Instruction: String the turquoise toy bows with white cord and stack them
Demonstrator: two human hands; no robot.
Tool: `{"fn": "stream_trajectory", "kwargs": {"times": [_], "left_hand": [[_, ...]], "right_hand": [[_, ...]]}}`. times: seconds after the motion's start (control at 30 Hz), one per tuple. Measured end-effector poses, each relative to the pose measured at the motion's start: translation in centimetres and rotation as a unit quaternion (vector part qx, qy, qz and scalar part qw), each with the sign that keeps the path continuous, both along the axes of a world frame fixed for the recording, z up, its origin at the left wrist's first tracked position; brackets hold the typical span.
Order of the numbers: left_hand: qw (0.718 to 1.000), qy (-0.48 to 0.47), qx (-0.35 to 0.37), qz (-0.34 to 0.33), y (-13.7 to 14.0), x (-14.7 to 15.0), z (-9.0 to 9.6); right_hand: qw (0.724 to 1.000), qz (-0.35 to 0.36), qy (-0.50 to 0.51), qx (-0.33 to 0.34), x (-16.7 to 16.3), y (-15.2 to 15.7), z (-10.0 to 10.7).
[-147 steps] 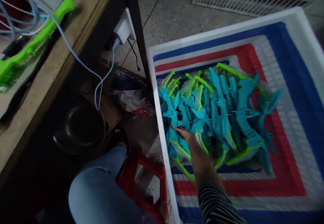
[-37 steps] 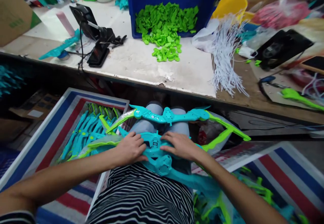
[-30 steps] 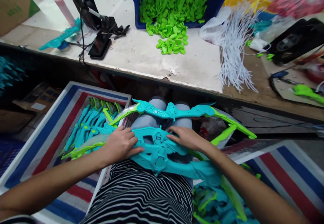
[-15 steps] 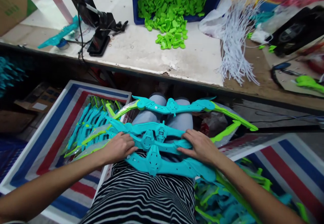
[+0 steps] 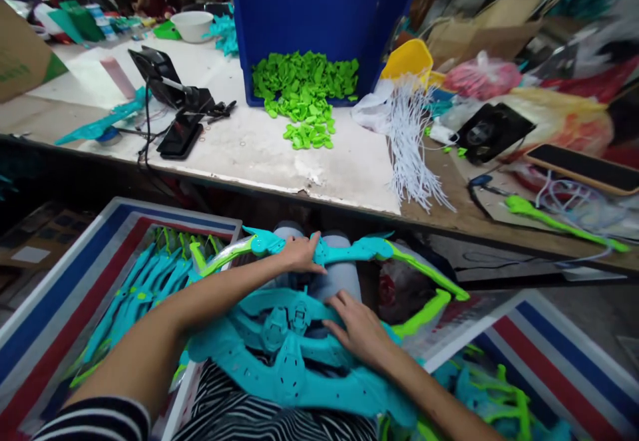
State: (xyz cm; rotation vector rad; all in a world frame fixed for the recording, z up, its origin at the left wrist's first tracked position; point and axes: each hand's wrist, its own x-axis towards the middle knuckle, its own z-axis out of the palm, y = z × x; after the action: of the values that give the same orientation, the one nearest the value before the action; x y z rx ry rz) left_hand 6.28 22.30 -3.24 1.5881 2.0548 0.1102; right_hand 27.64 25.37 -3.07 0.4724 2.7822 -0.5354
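Several turquoise toy bows with lime-green limbs lie across my lap. My left hand reaches over to the farthest toy bow, its fingers closed round the middle beside the centre piece. Nearer to me, my right hand grips the right side of the stacked toy bows, thumb and fingers curled over a turquoise part. Which bow of the stack it holds, I cannot tell exactly. Clear plastic film shows along the green limbs of the far bow.
A blue bin spills green plastic pieces onto the worktable. White cords hang over its edge. A black phone stand stands left. Striped-lined crates hold more bows on the left and right.
My left hand has left the near stack and moved forward onto the farthest bow. My right hand stays at the stack's right side. The view has tilted up, showing more of the table.
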Motion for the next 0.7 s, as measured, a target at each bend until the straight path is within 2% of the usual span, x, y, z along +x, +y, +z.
{"fn": "stream_trajectory", "kwargs": {"times": [0.07,0.13,0.23,0.33,0.43,0.57,0.63,0.7], "left_hand": [[0.999,-0.007,-0.009,-0.032,1.4,-0.6,-1.3],[0.998,0.001,0.018,-0.054,1.6,-1.4,-2.1],[0.996,0.02,0.045,-0.07,1.1,-2.1,-2.9],[0.994,0.037,0.064,-0.082,0.6,-1.9,-3.4],[0.992,0.042,0.083,-0.089,0.6,-1.4,-3.6],[0.993,0.022,0.085,-0.082,1.2,-1.2,-3.6],[0.994,0.013,0.081,-0.068,1.5,-1.2,-3.5],[0.995,0.004,0.08,-0.053,1.6,-1.1,-3.5]], "right_hand": [[0.999,-0.013,-0.003,-0.049,1.3,-0.2,-0.4],[0.994,0.0,-0.013,-0.11,2.0,0.4,-0.3],[0.989,0.032,0.002,-0.143,0.0,3.1,0.8],[0.987,-0.02,0.13,-0.089,-6.2,8.0,2.8],[0.964,-0.126,0.232,0.037,-14.7,13.8,4.8],[0.943,-0.202,0.221,0.144,-24.3,19.6,5.8],[0.94,-0.216,0.2,0.17,-27.1,21.1,5.7],[0.94,-0.219,0.181,0.186,-28.4,21.8,5.3]]}}
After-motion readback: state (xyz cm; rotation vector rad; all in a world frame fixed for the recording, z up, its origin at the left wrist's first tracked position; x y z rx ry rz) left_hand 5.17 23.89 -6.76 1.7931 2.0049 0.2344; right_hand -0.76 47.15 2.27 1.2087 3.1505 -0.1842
